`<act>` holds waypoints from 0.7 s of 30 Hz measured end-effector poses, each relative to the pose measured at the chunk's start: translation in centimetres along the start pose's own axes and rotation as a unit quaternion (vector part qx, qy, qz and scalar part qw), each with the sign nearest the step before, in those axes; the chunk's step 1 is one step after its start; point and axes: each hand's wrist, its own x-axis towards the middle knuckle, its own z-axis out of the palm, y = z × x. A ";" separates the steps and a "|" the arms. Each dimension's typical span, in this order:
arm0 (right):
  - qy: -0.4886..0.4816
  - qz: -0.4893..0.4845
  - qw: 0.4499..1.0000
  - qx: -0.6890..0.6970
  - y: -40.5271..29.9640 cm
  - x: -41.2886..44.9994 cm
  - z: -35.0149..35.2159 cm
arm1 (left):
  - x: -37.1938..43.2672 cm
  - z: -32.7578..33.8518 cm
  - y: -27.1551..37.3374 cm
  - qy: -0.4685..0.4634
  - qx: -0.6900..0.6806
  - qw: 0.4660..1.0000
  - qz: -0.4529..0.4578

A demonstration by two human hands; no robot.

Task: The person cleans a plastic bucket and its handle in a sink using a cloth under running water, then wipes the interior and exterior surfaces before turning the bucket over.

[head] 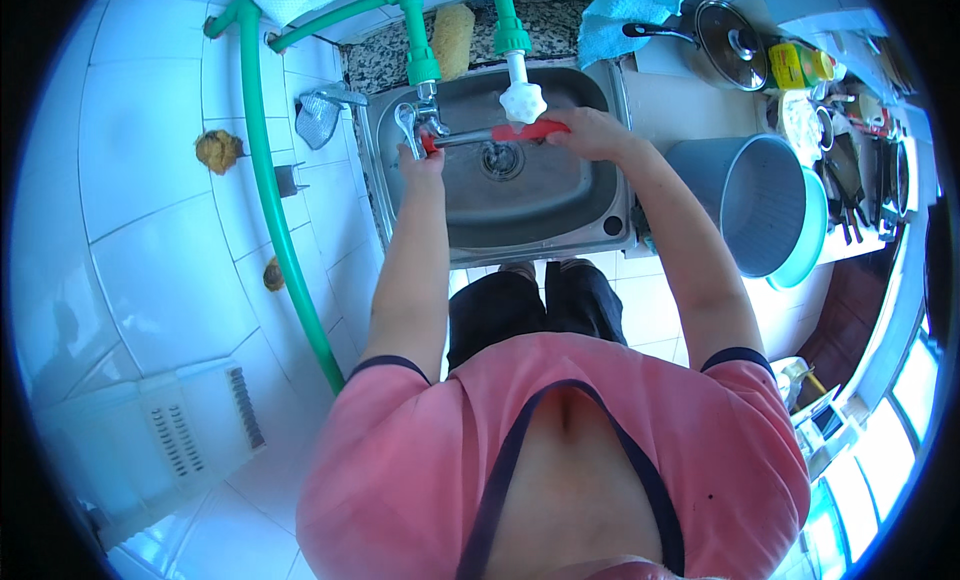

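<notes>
My right hand (pixel 591 133) grips the red handle of a tool with a metal shaft (pixel 466 138). The tool lies roughly level over the stainless steel sink (pixel 517 197), and its exact kind is unclear. At its far end is a small red part, with my left hand (pixel 421 161) closed around it. That hand is just below a chrome tap (pixel 429 114) with a lever handle, which partly covers the fingers. To the right, a white knobbed outlet (pixel 523 102) hangs from a green pipe just above the red handle. Below the shaft, the drain (pixel 501 161) looks wet.
Green pipes (pixel 262 160) run along the tiled wall on my left. A yellow sponge (pixel 453 39) and a blue cloth (pixel 628 17) lie behind the sink. On the right are a lidded pan (pixel 724 47), a yellow-green bottle (pixel 801 66) and a grey bucket (pixel 757 205).
</notes>
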 end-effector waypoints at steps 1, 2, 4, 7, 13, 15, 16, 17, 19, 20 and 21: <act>0.000 0.007 1.000 -0.006 0.1 0.1 -0.4 | -0.6 0.4 -1.0 0.003 -0.029 0.999 -0.033; -0.017 0.012 0.999 0.049 -0.1 0.6 -0.5 | -1.4 0.8 -2.5 0.003 -0.032 0.999 -0.041; -0.036 0.003 0.994 0.100 -1.6 1.9 0.0 | -2.9 1.3 -4.6 -0.027 -0.029 0.992 -0.119; 0.045 0.021 0.981 0.189 -3.5 2.7 1.0 | -5.7 2.2 -7.7 -0.091 -0.073 0.963 -0.243; 0.099 0.026 0.976 0.194 -2.4 -0.3 -2.6 | -9.6 2.7 -10.1 -0.146 -0.073 0.946 -0.279; 0.191 -0.013 0.965 0.182 -3.4 -1.5 -5.1 | -10.8 2.8 -10.3 -0.121 -0.013 0.958 -0.259; 0.192 -0.012 0.964 0.182 -5.4 -2.3 -6.7 | -11.6 2.9 -10.3 -0.121 -0.012 0.958 -0.261; 0.170 -0.085 0.970 0.148 -7.6 -3.3 -8.2 | -12.6 3.0 -10.4 -0.100 0.014 0.965 -0.240; 0.155 -0.155 0.969 0.114 -9.0 -3.7 -8.4 | -13.7 2.9 -10.6 -0.083 0.048 0.970 -0.221; 0.156 -0.199 0.966 -0.044 -8.6 -2.8 -7.9 | -13.9 2.8 -10.7 -0.081 0.041 0.968 -0.233; 0.149 -0.238 0.939 -0.199 -8.9 -2.5 -7.6 | -14.3 2.7 -10.7 -0.077 0.034 0.966 -0.244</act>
